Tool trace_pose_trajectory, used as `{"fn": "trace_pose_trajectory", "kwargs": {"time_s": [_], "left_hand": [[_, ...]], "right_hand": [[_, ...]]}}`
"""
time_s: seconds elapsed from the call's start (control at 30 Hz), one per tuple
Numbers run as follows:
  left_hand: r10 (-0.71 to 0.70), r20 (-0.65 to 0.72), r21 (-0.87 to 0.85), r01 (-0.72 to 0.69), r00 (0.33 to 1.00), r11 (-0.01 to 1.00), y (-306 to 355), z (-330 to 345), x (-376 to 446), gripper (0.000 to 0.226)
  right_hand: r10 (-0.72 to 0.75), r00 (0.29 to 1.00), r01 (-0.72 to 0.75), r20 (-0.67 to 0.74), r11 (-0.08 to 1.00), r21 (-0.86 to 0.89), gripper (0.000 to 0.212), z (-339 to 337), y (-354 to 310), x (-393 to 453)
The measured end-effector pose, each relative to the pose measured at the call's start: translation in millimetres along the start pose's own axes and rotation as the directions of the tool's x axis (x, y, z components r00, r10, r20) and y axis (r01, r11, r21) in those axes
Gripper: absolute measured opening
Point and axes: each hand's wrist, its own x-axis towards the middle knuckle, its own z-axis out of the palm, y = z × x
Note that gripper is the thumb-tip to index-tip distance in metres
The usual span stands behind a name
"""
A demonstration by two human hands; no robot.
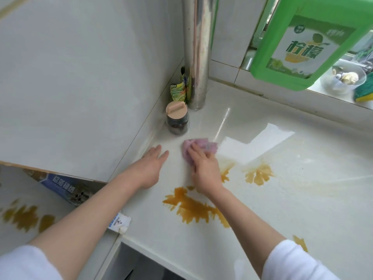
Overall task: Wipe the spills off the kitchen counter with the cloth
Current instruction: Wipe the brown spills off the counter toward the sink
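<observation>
The cloth (198,148) is pressed flat under the right hand (203,170); the left hand (150,168) lies spread beside it. Brown spills (193,207) near the cloth are left unwiped on the surface (282,209).

Jar (177,120) and pipe (196,57) blocking corner.
</observation>
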Motion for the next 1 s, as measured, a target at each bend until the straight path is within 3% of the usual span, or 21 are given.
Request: {"fn": "trace_pose_trajectory", "kwargs": {"time_s": [0.1, 0.17, 0.2, 0.27, 0.3, 0.37, 0.43, 0.5, 0.57, 0.63, 0.7, 0.77, 0.83, 0.9, 1.0], "left_hand": [[-0.005, 0.041, -0.108, 0.009, 0.999, 0.994, -1.4, -6.9, 3.3, 0.074], [0.008, 0.090, -0.182, 0.008, 0.996, 0.983, -5.9, -10.5, 6.1, 0.074], [0.008, 0.107, -0.211, 0.015, 0.994, 0.977, -8.0, -11.1, 7.4, 0.073], [0.005, 0.123, -0.252, 0.027, 0.992, 0.967, -10.6, -10.7, 10.0, 0.071], [0.002, 0.131, -0.266, 0.034, 0.991, 0.963, -10.9, -11.4, 10.8, 0.071], [-0.011, 0.143, -0.273, 0.050, 0.990, 0.961, -8.9, -12.2, 11.1, 0.069], [-0.027, 0.135, -0.292, 0.066, 0.990, 0.954, -8.3, -11.4, 10.9, 0.067], [-0.030, 0.125, -0.329, 0.070, 0.992, 0.942, -10.3, -10.3, 11.0, 0.063], [-0.026, 0.107, -0.348, 0.062, 0.994, 0.935, -14.3, -10.7, 12.3, 0.059], [0.000, 0.118, -0.348, 0.041, 0.993, 0.936, -17.3, -11.6, 13.2, 0.059], [0.027, 0.116, -0.336, 0.014, 0.993, 0.942, -19.2, -9.6, 11.5, 0.063], [0.035, 0.088, -0.347, -0.003, 0.996, 0.938, -14.7, -9.3, 8.3, 0.065], [0.038, 0.021, -0.354, -0.028, 0.999, 0.935, -9.2, -8.9, 4.4, 0.060], [0.039, -0.041, -0.355, -0.052, 0.998, 0.933, -8.5, -7.3, 2.6, 0.054], [0.047, -0.032, -0.301, -0.054, 0.998, 0.952, -9.1, -6.0, 0.0, 0.060]], "right_hand": [[-0.322, 0.914, 0.290, 0.245, 0.944, 0.157, 0.050, 6.3, -18.8, -36.3], [-0.356, 0.837, 0.272, 0.416, 0.930, 0.248, 0.045, -9.7, -13.3, -47.0], [-0.288, 0.847, 0.201, 0.446, 0.952, 0.232, 0.041, -18.6, -5.9, -43.6], [-0.073, 0.931, 0.019, 0.357, 0.988, 0.153, 0.034, -32.0, 14.0, -29.2], [0.062, 0.969, -0.098, 0.239, 0.985, 0.143, 0.036, -35.2, 22.4, -20.7], [0.258, 0.966, -0.258, 0.013, 0.960, 0.112, 0.045, -27.3, 18.3, -15.2], [0.181, 0.983, -0.181, -0.026, 0.983, -0.011, 0.057, -1.2, -10.2, -20.2], [-0.074, 0.993, 0.076, 0.086, 0.997, -0.011, 0.062, 26.9, -41.2, -35.7], [-0.332, 0.900, 0.304, 0.282, 0.942, 0.140, 0.051, 41.4, -64.8, -57.0], [-0.449, 0.796, 0.375, 0.405, 0.892, 0.253, 0.035, 36.4, -67.9, -68.1], [-0.304, 0.861, 0.211, 0.407, 0.943, 0.258, 0.026, 24.4, -62.4, -60.1], [-0.038, 0.971, -0.010, 0.237, 0.980, 0.197, 0.030, 16.8, -46.3, -39.8], [0.128, 0.991, -0.132, 0.036, 0.985, 0.109, 0.043, 24.5, -47.8, -25.6], [0.089, 0.995, -0.086, -0.036, 0.993, 0.086, 0.048, 49.9, -74.0, -26.5], [-0.210, 0.970, 0.195, 0.125, 0.973, 0.123, 0.042, 81.6, -114.8, -66.8]]}}
